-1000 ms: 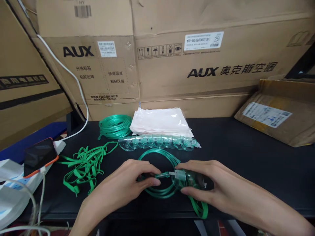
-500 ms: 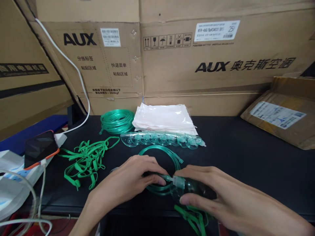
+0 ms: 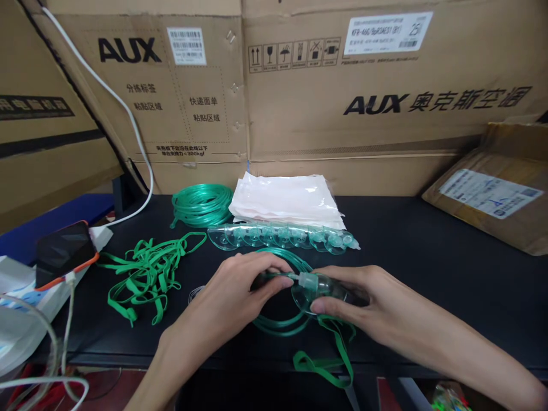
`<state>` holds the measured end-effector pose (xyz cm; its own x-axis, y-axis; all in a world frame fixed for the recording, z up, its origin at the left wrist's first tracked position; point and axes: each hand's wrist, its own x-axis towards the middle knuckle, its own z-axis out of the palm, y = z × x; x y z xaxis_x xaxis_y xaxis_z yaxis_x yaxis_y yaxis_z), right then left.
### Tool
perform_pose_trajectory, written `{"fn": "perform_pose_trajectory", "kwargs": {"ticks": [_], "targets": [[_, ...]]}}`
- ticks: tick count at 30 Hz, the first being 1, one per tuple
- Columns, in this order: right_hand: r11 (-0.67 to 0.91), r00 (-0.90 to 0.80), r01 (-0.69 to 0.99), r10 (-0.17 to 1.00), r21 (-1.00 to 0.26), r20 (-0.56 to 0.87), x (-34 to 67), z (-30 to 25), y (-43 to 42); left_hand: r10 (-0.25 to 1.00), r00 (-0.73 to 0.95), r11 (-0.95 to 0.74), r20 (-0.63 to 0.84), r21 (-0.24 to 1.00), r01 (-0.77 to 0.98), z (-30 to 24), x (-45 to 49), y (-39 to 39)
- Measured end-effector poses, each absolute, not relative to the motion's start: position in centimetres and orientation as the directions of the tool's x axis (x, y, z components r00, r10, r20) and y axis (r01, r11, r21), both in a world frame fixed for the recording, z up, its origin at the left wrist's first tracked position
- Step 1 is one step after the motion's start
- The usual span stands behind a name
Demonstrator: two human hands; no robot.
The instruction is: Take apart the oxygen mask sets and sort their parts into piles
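Note:
Between the fingers and thumb of my left hand [image 3: 252,285] is the end of a green coiled tube [image 3: 280,326]. My right hand [image 3: 357,294] is wrapped round a clear green oxygen mask [image 3: 303,298], its connector pointing left. The tube's end meets the mask's connector [image 3: 309,280]; how deep it sits I cannot tell. A green elastic strap [image 3: 338,348] hangs from the mask over the table's front edge. The tube's loop lies on the black table beneath both hands.
Behind the hands lies a row of nested clear masks [image 3: 278,237], with white plastic bags [image 3: 285,197] and green coiled tubing [image 3: 201,204] farther back. Loose green straps [image 3: 143,274] and a phone [image 3: 64,254] are on the left. A cardboard box [image 3: 488,188] stands at right.
The mask has turned in my right hand, so more of its clear body shows. Its strap has swung left and hangs lower. Both hands stay close together, and the view has tilted slightly.

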<state>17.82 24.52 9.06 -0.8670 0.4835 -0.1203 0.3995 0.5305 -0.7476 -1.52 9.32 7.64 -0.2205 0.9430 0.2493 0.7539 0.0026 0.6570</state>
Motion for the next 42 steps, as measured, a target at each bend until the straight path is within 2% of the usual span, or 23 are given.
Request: {"fn": "perform_pose_trajectory", "kwargs": {"ticks": [7,15,20,24,34,42], "targets": [[0.354,-0.882,0.332,0.444,-0.874,-0.156,17.0,9.6,24.6,0.921,-0.160,-0.148,0.355,0.699,0.699,7.2,-2.1,9.7],[0.220,-0.803,0.250,0.591,-0.943,-0.075,17.8,6.5,22.3,0.927,-0.165,-0.140,0.336,0.720,0.680,6.1,-1.2,10.4],[0.257,-0.765,0.272,0.642,-0.927,-0.047,17.8,5.5,22.0,0.915,-0.196,-0.119,0.353,0.700,0.704,5.4,-0.5,10.3],[0.357,-0.751,0.275,0.659,-0.893,0.032,17.7,5.0,22.0,0.911,-0.191,-0.131,0.366,0.695,0.707,5.0,-0.3,10.2],[0.449,-0.738,0.193,0.652,-0.872,0.172,18.0,3.7,21.6,0.921,-0.180,-0.104,0.346,0.663,0.741,5.3,0.0,9.7],[0.591,-0.656,0.049,0.626,-0.805,0.421,18.1,3.2,21.1,0.924,-0.189,-0.100,0.332,0.689,0.717,5.4,0.1,9.9]]}}
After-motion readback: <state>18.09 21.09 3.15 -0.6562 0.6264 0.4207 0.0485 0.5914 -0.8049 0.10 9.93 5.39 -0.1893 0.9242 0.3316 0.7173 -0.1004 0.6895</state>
